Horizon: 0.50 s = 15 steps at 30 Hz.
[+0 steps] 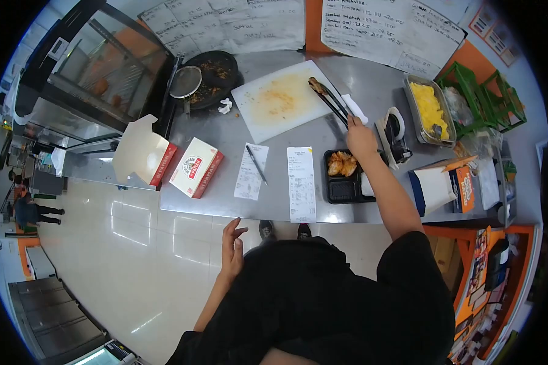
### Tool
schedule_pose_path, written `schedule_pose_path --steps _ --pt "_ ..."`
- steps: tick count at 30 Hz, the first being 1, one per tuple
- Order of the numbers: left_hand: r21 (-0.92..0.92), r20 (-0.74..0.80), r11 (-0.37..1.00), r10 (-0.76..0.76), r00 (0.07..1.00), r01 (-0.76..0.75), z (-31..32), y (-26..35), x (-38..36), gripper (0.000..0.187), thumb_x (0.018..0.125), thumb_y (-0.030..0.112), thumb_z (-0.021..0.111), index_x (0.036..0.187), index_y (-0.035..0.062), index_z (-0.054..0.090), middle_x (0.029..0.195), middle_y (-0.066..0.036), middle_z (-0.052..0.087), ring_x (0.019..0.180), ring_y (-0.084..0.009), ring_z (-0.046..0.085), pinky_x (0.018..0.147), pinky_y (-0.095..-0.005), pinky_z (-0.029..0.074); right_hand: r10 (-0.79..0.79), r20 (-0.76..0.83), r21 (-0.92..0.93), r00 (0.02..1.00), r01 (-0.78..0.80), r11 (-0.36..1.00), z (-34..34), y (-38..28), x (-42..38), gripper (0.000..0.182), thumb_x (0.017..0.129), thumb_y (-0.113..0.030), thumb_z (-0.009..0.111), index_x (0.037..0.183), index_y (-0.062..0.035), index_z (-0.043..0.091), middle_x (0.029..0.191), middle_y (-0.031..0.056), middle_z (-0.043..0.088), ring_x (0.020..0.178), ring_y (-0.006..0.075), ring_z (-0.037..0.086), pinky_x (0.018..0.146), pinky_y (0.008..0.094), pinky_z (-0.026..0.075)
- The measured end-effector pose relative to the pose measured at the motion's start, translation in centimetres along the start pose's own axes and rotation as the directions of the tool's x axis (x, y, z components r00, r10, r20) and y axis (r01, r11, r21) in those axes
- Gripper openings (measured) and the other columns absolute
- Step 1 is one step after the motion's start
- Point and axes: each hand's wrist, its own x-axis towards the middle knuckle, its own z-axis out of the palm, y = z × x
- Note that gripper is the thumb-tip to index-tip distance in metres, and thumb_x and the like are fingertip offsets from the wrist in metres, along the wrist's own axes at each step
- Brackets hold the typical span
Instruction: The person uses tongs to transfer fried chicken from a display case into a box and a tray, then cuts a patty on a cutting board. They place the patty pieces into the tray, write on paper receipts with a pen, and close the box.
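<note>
My right hand [360, 137] is closed around black tongs [333, 104], reaching over the right part of the cutting board [259, 121]. At the tips of the tongs is a brown piece of food [316, 86]; I cannot make out its exact kind. Below my right forearm sits a black compartment tray [342, 191]. Orange-brown pieces of chicken [342, 164] fill one upper compartment, and the forearm covers part of the tray's right side. My left hand [231, 246] hangs just off the counter's front edge, fingers slightly bent and apart, holding nothing.
Two paper receipts [301, 185] lie on the steel counter, a pen [257, 165] across the left one. White-and-red boxes [195, 169] stand left. A dark pan [216, 76] with a strainer [186, 82], a tub of yellow food [429, 109] and a tape dispenser [396, 137] are behind.
</note>
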Motion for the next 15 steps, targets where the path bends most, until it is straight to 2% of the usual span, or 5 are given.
schedule_pose_path --steps 3,9,12,15 --pt "-0.021 0.004 1.000 0.020 1.000 -0.020 0.1 -0.6 0.3 0.059 0.106 0.043 0.036 0.147 0.0011 0.038 0.146 -0.019 0.040 0.114 -0.0290 0.061 0.101 -0.0417 0.045 -0.016 0.006 -0.093 1.000 0.016 0.996 0.2 0.5 0.1 0.047 0.092 -0.007 0.047 0.138 -0.0013 0.050 0.118 0.0166 0.060 0.081 0.0358 0.069 0.072 0.0464 0.058" --pt "-0.024 0.041 1.000 0.009 0.999 -0.008 0.5 -0.9 1.1 0.060 0.106 0.044 0.036 0.148 0.0015 0.037 0.146 -0.019 0.041 0.115 -0.0296 0.061 0.102 -0.0425 0.044 -0.030 0.012 -0.158 0.999 0.031 0.987 -1.1 1.4 -0.8 0.050 0.091 -0.011 0.055 0.140 -0.0030 0.049 0.120 0.0141 0.059 0.081 0.0333 0.069 0.072 0.0440 0.058" --pt "-0.043 0.085 0.999 0.031 0.996 -0.027 0.9 -1.0 2.0 0.061 0.106 0.045 0.037 0.148 0.0009 0.036 0.146 -0.020 0.041 0.116 -0.0296 0.061 0.102 -0.0426 0.043 -0.068 -0.061 -0.161 0.996 0.057 0.985 -3.0 1.8 -2.3 0.048 0.091 -0.012 0.053 0.138 -0.0019 0.050 0.114 0.0126 0.059 0.080 0.0323 0.068 0.069 0.0437 0.058" --pt "-0.046 0.125 0.998 0.051 0.991 -0.046 1.3 -1.3 3.1 0.062 0.105 0.045 0.038 0.148 -0.0002 0.035 0.145 -0.020 0.041 0.116 -0.0295 0.060 0.102 -0.0424 0.043 -0.080 -0.107 -0.100 0.991 0.069 0.993 -6.6 2.0 -5.4 0.052 0.087 -0.011 0.058 0.138 -0.0029 0.051 0.116 0.0119 0.059 0.082 0.0309 0.068 0.070 0.0419 0.058"
